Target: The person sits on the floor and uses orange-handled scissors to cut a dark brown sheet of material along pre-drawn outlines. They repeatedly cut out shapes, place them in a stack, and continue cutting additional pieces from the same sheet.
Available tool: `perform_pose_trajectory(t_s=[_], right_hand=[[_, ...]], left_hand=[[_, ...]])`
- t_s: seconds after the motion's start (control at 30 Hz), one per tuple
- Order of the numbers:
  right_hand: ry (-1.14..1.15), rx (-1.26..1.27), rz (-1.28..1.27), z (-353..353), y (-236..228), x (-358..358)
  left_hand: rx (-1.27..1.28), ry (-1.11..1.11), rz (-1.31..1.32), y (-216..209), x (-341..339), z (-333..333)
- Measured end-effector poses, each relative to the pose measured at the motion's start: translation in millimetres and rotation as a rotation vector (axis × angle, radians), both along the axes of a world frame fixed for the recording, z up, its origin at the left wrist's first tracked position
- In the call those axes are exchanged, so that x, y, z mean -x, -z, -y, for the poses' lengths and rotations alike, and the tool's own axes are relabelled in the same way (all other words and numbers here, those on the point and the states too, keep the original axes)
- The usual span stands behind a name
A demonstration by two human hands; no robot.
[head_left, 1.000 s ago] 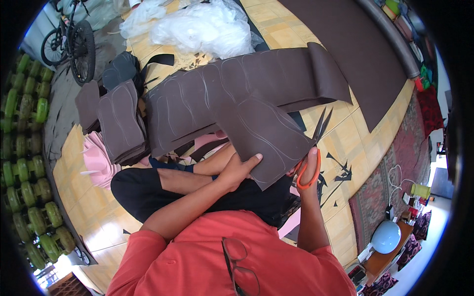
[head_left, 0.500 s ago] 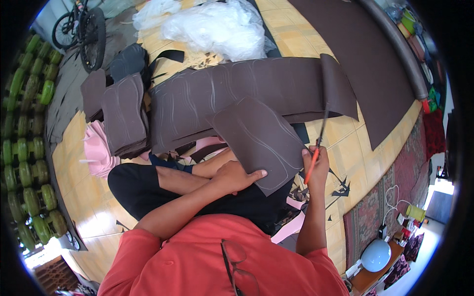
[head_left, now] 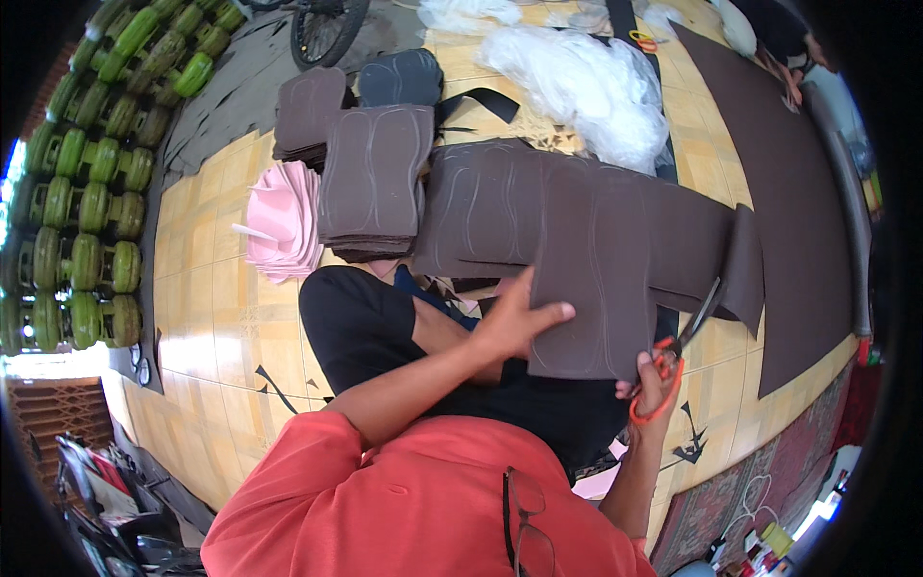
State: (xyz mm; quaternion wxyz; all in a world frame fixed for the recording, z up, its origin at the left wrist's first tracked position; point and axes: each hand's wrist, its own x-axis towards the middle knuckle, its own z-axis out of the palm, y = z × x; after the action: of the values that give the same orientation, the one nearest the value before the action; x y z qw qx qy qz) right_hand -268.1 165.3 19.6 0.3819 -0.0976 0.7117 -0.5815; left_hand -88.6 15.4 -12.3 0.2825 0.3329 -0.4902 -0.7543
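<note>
My left hand (head_left: 517, 325) grips the left edge of a dark brown sheet piece (head_left: 594, 279), its thumb lying on top. Pale curved outlines run down the piece, which I hold over my lap. Orange-handled scissors (head_left: 663, 383) are in my right hand (head_left: 653, 387) at the piece's lower right corner. Their dark blades point up and away to the right. Behind the piece lies a long brown sheet (head_left: 481, 207) marked with similar curves, its right end curled up. To its left stands a stack of cut brown pieces (head_left: 375, 173).
Pink pieces (head_left: 282, 221) are piled at the left, near a dark stack (head_left: 399, 79). Clear plastic wrap (head_left: 582, 91) lies beyond. A wide brown sheet (head_left: 798, 231) covers the floor at right, with another person (head_left: 779, 43) at its far end. Green gas cylinders (head_left: 91, 202) line the left.
My view has turned left. The held brown piece has swung from slanted to nearly upright. My left hand has shifted up along its edge, and the scissors have turned in my right hand.
</note>
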Motion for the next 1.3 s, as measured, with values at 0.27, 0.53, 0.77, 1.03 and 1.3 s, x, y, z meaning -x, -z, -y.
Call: perform_pose_trajectory(t_s=[0.27, 0.53, 0.77, 1.03, 1.3], right_hand=[[-0.367, 0.331, 0.099, 162.4, 0.0, -106.3], [-0.777, -0.006, -0.152, 269.7, 70.4, -204.4], [-0.575, 0.072, -0.157, 321.0, 120.0, -175.8], [-0.530, 0.244, -0.074, 420.4, 152.3, -192.1], [-0.534, 0.115, -0.285, 417.8, 122.9, -230.3]], left_hand=[[0.363, -0.396, 0.212, -77.8, -140.0, 129.0], [0.639, -0.352, 1.089, 25.4, -275.4, 226.4], [0.656, -0.637, 0.806, 71.5, -308.2, 247.2], [-0.299, -0.264, 0.307, 81.2, -294.3, 291.2], [0.160, -0.352, 0.784, 81.5, -297.5, 291.8]])
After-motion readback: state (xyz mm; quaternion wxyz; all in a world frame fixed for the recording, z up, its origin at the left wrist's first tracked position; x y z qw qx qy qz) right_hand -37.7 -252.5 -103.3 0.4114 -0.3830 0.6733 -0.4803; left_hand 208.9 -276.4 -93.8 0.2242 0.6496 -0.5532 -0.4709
